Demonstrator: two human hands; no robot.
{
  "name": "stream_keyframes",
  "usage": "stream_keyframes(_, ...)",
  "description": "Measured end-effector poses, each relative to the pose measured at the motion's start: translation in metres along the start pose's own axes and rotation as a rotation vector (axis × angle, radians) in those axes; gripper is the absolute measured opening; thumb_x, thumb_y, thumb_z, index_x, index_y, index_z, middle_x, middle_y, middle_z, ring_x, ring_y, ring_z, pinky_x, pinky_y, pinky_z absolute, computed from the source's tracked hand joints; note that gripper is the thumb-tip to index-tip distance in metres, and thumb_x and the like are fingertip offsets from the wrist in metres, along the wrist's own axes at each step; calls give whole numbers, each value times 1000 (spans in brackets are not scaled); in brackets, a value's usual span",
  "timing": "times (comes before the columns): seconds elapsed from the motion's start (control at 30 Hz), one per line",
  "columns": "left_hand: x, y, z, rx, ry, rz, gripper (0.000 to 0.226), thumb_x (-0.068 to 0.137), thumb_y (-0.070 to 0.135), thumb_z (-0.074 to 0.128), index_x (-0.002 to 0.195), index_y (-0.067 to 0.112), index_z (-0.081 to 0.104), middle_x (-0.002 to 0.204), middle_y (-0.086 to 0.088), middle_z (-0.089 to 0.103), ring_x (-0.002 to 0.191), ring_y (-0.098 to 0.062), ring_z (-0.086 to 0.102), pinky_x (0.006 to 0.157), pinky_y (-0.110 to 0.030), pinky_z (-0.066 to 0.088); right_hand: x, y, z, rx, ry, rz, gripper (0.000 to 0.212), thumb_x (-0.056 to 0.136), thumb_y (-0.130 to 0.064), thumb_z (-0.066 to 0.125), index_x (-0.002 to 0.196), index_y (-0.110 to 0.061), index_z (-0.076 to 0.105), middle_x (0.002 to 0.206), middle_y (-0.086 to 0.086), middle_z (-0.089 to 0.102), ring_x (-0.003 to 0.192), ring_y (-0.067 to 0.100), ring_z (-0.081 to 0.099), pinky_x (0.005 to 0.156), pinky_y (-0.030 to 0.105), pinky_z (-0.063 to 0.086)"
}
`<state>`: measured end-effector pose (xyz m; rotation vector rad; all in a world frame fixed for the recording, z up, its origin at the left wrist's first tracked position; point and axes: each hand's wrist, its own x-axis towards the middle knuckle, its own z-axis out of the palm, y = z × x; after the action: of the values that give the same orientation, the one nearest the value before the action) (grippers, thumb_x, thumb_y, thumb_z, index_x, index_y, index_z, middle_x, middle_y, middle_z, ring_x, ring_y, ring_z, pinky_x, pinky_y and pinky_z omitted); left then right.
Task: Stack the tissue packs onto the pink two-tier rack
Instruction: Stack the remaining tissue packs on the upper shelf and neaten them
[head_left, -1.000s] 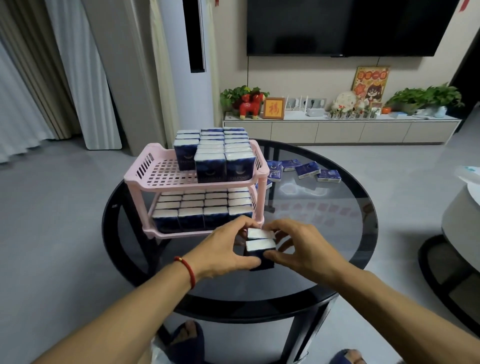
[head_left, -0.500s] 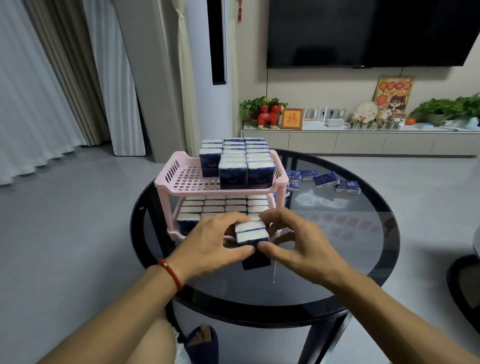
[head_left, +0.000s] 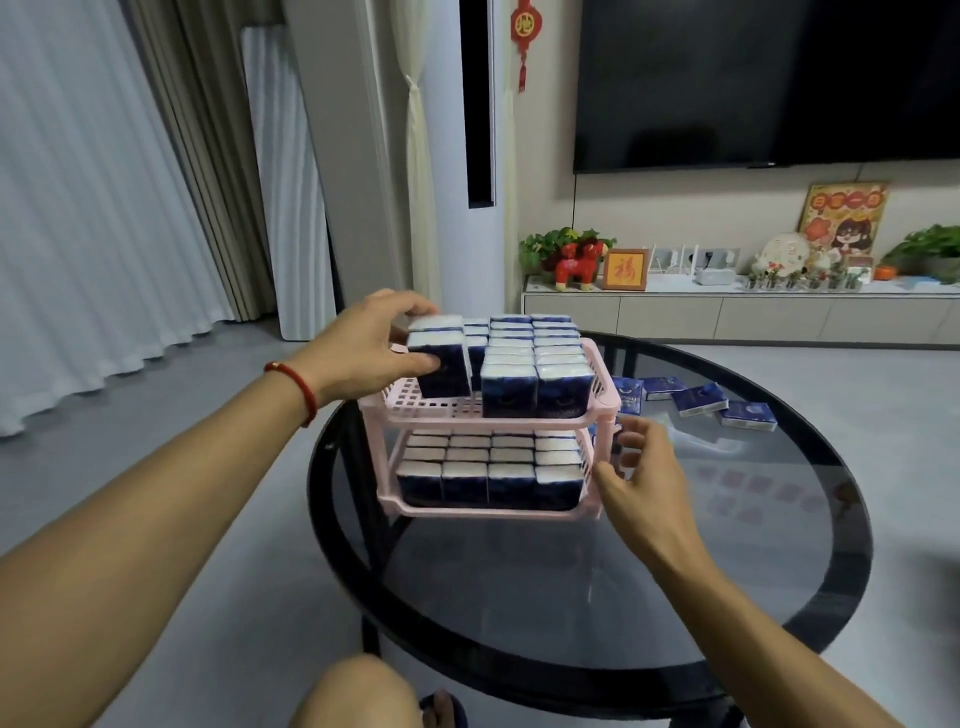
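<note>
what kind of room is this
Most likely a home living room: a big wall-mounted TV above a low media cabinet with plants and ornaments, and a round glass coffee table.

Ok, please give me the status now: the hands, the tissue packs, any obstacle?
Left hand grips two tissue packs over pink rack upper tier, left side. Right hand open, empty, beside rack. Loose packs remain on glass table. Nothing blocking.
</note>
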<state>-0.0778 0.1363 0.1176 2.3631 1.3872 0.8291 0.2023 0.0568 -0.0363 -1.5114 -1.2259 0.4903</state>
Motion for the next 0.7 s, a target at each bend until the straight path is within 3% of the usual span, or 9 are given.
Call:
stream_keyframes(0.13, 21, -7, 19, 56, -77, -25, 42, 84, 19, 81, 121, 26, 61, 130, -1, 55, 110, -16, 59, 90, -30, 51, 6, 11, 6, -66, -59, -10, 37, 91, -12, 64, 125, -24, 54, 114, -7, 68, 100, 6, 64, 87, 35, 56)
stream_keyframes(0.27, 28, -14, 36, -8, -45, -36, 45, 87, 17, 79, 128, 28, 61, 136, -1, 50, 109, -15, 56, 72, -15, 43, 10, 16, 8, -128, -69, -30, 27, 93, -11, 61, 114, -27, 57, 107, -5, 71, 96, 13, 66, 86, 41, 58)
stream_keyframes(0.43, 28, -20, 55, -1, 24, -34, 56, 93, 17, 73, 145, 25, 55, 141, -1, 48, 117, -18, 54, 93, -24, 43, 11, 22, 12, -143, -67, -62, 12, 98, -14, 59, 106, -23, 58, 93, -11, 67, 87, 15, 66, 79, 47, 59)
stream_keyframes(0.6, 29, -29, 61, 76, -72, -30, 81, 86, 19, 81, 156, 27, 41, 152, -1, 38, 134, -23, 47, 110, -34, 46, 12, 23, 13, -159, -66, -63, 9, 98, -14, 58, 104, -21, 58, 91, -9, 67, 84, 15, 65, 77, 48, 59)
stream_keyframes(0.7, 33, -28, 61, 136, -51, -4, 84, 80, 17, 85, 154, 24, 45, 154, -3, 36, 136, -23, 43, 112, -36, 46, 12, 23, 12, -177, -67, -75, 8, 99, -14, 58, 104, -21, 57, 93, -7, 68, 85, 16, 65, 76, 48, 59)
